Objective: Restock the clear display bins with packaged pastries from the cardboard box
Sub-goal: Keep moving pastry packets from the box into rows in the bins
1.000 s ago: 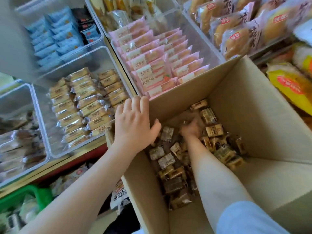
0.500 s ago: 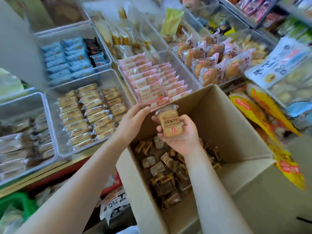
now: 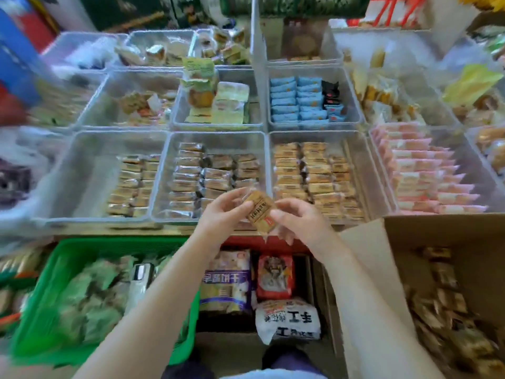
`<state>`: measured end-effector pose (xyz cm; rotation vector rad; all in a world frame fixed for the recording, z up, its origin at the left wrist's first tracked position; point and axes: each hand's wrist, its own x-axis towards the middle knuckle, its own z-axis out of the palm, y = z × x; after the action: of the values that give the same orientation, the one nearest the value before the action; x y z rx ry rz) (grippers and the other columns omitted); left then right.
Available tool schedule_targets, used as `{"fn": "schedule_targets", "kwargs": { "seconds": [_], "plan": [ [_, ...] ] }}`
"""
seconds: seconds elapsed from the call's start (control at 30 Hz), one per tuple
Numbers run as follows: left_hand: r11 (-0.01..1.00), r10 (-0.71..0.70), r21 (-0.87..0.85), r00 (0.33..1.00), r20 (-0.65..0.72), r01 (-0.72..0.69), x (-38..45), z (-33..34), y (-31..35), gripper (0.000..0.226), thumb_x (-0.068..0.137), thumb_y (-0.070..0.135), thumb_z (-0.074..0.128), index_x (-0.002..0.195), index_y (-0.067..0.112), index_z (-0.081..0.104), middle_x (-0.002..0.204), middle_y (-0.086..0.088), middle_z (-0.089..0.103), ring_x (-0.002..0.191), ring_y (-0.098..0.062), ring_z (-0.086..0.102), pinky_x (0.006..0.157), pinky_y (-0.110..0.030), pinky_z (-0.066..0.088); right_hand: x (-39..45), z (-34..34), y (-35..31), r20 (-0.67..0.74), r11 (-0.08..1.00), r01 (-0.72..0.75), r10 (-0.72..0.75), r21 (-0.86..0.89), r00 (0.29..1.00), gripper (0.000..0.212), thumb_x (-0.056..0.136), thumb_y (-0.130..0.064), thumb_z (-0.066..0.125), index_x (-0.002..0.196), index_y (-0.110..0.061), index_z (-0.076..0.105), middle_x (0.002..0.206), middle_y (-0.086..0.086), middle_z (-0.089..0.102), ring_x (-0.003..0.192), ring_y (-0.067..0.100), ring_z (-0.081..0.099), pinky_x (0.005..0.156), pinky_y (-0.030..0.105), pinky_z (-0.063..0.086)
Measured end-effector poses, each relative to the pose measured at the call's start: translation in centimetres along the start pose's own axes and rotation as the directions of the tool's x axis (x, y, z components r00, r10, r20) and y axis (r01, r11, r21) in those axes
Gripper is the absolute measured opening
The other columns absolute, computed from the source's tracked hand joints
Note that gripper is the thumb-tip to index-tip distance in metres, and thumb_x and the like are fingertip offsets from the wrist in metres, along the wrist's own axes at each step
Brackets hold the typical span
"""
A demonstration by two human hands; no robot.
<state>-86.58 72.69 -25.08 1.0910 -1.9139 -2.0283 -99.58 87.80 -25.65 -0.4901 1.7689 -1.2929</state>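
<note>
1. At the lower left of the frame sits a green basket point(image 3: 38, 310) of blurred green-wrapped goods, below the bench edge; it seems to play no part in the restocking.
2. Along the middle of the frame runs a row of clear display bins. The left bin point(image 3: 90, 149) is only partly filled, and the centre bin point(image 3: 218, 138) holds rows of darker wrapped bars with bare floor at its far end.
3. The left hand point(image 3: 218, 214) is at centre frame, its thumb and fingertips pinching the upper left end of the packaged pastry point(image 3: 259, 212).
4. The pastry is a small tan bar in clear film with a printed label, held tilted in the air over the near rim of the centre bin, touching no bin.
5. The right hand point(image 3: 299, 222) pinches the lower right end of the same wrapper with curled fingers.
6. It looks light, and likely crumbly under slippery film, so a gentle hold on the long sides should serve better than squeezing the middle.
7. Further right, the tan-bar bin point(image 3: 352, 149) holds matching packets and seems the likely destination.
8. At the lower right stands the open cardboard box point(image 3: 363, 269), with many more wrapped pastries lying loose inside.
</note>
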Motion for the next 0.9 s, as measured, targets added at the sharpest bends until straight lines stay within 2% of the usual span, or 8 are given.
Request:
{"fn": "schedule_targets", "kwargs": {
  "seconds": [0.1,0.23,0.33,0.5,0.6,0.7,0.8,0.9],
  "plan": [
    [0.999,-0.018,-0.031,0.996,-0.093,0.016,-0.3,-8.4,-1.2,0.051,0.072,0.047,0.079,0.119,0.031,0.069,0.114,-0.001,0.074,0.108,-0.022,0.069,0.097,-0.042,0.055,3.0,8.9,-2.2,-0.028,0.950,0.114,-0.128,-0.292,0.991,0.026,0.091,-0.025,0.072,0.115,-0.020,0.066,0.094,-0.004,0.071,0.080,0.013,0.067,0.067,0.020,0.055],
    [0.995,-0.080,-0.076,0.977,-0.200,0.065,0.6,-20.1,-2.7,0.043,0.072,0.061,0.077,0.105,0.034,0.072,0.104,0.002,0.072,0.095,-0.014,0.071,0.086,-0.044,0.060,7.5,21.6,-4.9,0.026,0.790,0.260,-0.296,-0.556,0.955,0.034,0.087,-0.028,0.074,0.120,-0.025,0.066,0.110,-0.003,0.058,0.096,0.014,0.060,0.088,0.034,0.052],
    [0.997,-0.059,-0.061,0.940,-0.337,0.040,2.8,-29.5,-4.6,0.020,0.080,0.038,0.081,0.095,0.028,0.074,0.090,-0.003,0.074,0.077,-0.016,0.069,0.078,-0.036,0.060,11.5,30.7,-6.5,0.075,0.770,0.286,-0.299,-0.570,0.951,0.037,0.089,-0.025,0.072,0.125,-0.024,0.064,0.114,-0.001,0.054,0.097,0.015,0.060,0.092,0.036,0.051],
    [0.951,-0.001,0.267,0.866,-0.500,0.155,8.1,-42.3,-8.2,0.033,0.087,0.033,0.076,0.114,0.014,0.073,0.105,-0.005,0.069,0.099,-0.019,0.064,0.082,-0.028,0.046,19.3,39.4,-5.9,0.136,0.679,0.167,-0.100,-0.715,0.986,0.041,0.100,-0.035,0.056,0.139,-0.022,0.052,0.130,0.001,0.054,0.105,0.016,0.058,0.093,0.041,0.052],
    [0.802,-0.011,0.550,0.926,-0.378,0.234,11.2,-44.5,-9.4,0.033,0.092,0.032,0.068,0.120,0.014,0.070,0.117,-0.011,0.069,0.112,-0.029,0.062,0.086,-0.033,0.046,21.8,40.9,-3.8,0.147,0.526,0.078,0.090,-0.847,0.985,0.041,0.103,-0.034,0.049,0.141,-0.018,0.049,0.135,0.006,0.054,0.110,0.024,0.058,0.092,0.042,0.052],
    [0.616,-0.081,0.755,0.972,-0.220,0.222,13.2,-44.1,-10.5,0.027,0.096,0.024,0.058,0.119,0.010,0.062,0.114,-0.019,0.064,0.109,-0.039,0.062,0.079,-0.037,0.045,22.4,41.7,-2.1,0.137,0.527,-0.005,0.231,-0.850,0.963,0.047,0.103,-0.038,0.046,0.147,-0.021,0.048,0.147,0.005,0.048,0.127,0.026,0.051,0.102,0.044,0.047],
    [0.453,-0.241,0.873,0.968,-0.073,0.179,13.5,-44.1,-11.0,0.033,0.092,0.017,0.067,0.120,0.006,0.053,0.107,-0.013,0.059,0.103,-0.034,0.061,0.077,-0.039,0.047,22.6,41.9,-1.4,0.074,0.567,-0.061,0.212,-0.822,0.975,0.040,0.097,-0.040,0.044,0.132,-0.026,0.058,0.139,0.002,0.053,0.117,0.024,0.055,0.099,0.047,0.050],
    [0.300,-0.355,0.951,0.934,0.039,0.074,13.8,-44.1,-11.2,0.029,0.097,0.008,0.052,0.125,0.002,0.055,0.104,-0.010,0.058,0.093,-0.028,0.056,0.075,-0.036,0.047,22.5,42.1,-1.2,0.047,0.554,-0.082,0.216,-0.829,0.975,0.036,0.096,-0.040,0.043,0.124,-0.025,0.060,0.133,0.001,0.053,0.111,0.023,0.056,0.096,0.048,0.051]
  ]
}}
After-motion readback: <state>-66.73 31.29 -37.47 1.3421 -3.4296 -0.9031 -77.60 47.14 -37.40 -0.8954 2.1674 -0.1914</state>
